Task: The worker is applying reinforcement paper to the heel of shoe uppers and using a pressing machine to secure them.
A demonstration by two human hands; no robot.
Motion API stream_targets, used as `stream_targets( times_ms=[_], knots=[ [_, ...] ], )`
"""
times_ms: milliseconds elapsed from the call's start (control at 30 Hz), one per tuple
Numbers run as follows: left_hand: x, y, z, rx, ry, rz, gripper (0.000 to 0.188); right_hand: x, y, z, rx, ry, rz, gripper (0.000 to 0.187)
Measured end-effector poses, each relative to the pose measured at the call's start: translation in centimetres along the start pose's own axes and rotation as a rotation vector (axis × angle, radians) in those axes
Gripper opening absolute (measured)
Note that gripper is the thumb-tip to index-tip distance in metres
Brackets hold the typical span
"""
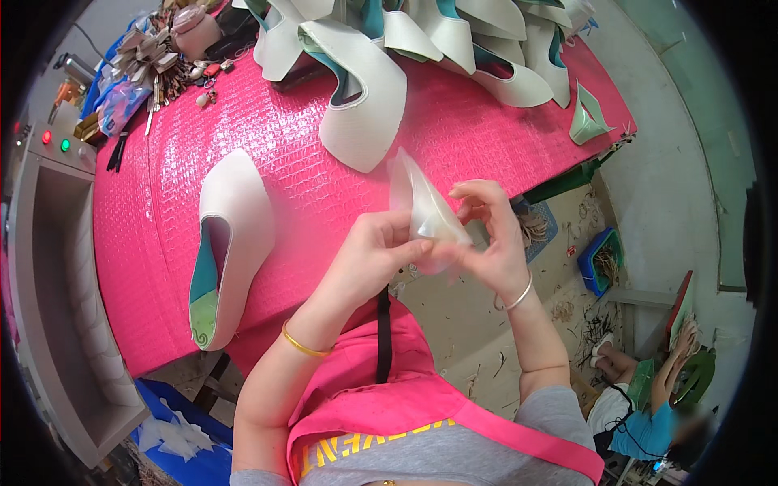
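Note:
Near the pink table's [170, 267] front edge, my two hands hold up a thin, translucent white curved piece [429, 206]. My left hand [379, 247] pinches its lower left side between thumb and fingers. At its lower right, my right hand [496, 239] grips the edge with the thumb, fingers bent. What the piece is cannot be made out. To the left lies a white shoe upper [247, 219] with a teal and green lining, its pointed toe facing away from me. Another white upper [369, 105] rests beyond my hands, toe toward me.
Several more white uppers [506, 77] are heaped at the back, with a pale green piece [587, 121] at right. Tag bundles [150, 61] sit back left. A grey machine [49, 267] borders the left; a blue bin [194, 454] holds white scraps. Another person [648, 405] sits lower right.

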State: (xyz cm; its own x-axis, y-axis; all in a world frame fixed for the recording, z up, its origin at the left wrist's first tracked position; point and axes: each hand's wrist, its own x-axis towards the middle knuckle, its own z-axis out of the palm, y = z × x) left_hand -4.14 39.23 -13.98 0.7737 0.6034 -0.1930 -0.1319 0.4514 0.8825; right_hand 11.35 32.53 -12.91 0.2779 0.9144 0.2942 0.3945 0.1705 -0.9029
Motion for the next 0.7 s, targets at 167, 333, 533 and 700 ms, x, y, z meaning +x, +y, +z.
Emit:
stream_targets(
  times_ms=[167,333,533,700],
  knots=[
    [0.7,0.0,0.2,0.034,-0.045,-0.032,0.024,1.5,1.1,-2.6,0.281,0.051,0.141,0.004],
    [5.6,-1.3,0.9,0.118,-0.136,-0.047,0.023,4.7,5.9,-13.4,0.565,0.372,0.280,0.004],
    [11.6,-2.0,0.7,0.207,-0.009,-0.134,0.024,3.9,8.6,-25.0,0.435,0.930,0.084,0.023],
    [10.9,-3.6,0.9,0.795,0.553,0.305,0.075,3.2,4.9,-20.6,0.354,0.760,0.114,0.026]
  ],
)
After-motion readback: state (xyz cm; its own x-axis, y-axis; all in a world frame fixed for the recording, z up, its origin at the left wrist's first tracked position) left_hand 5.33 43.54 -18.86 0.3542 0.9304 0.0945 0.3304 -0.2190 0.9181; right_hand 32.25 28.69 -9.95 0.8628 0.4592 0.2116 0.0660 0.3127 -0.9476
